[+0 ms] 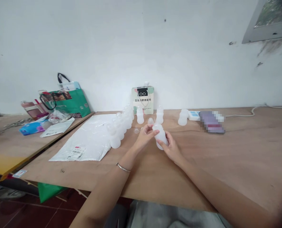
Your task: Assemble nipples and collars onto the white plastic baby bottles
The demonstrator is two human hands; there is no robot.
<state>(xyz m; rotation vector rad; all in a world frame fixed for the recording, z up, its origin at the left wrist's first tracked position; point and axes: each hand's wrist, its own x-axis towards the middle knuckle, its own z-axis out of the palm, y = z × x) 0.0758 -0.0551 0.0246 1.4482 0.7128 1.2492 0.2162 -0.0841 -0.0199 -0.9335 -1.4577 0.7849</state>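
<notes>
A frosted white plastic bottle (160, 136), pinched in at the waist, is tilted between my two hands above the table. My left hand (144, 136) is closed on its upper part, with the thumb across the neck. Lower on the bottle, my right hand (173, 148) grips its side with thumb and fingers. A clear dome cap (150, 121) shows just beyond my left fingers; whether they touch it, I cannot tell. Another small clear piece (136, 130) lies on the table left of that. Similar bottles stand behind, one (159, 114) and another (140, 115) with clear tops.
A row of white bottles (115, 141) stands beside a white plastic mailing bag (84, 136). Toward the wall are a paper bag (143, 100), a lone bottle (183, 117), a white power strip (194, 115) and a blurred purple object (212, 122). A green bag (76, 103) stands left.
</notes>
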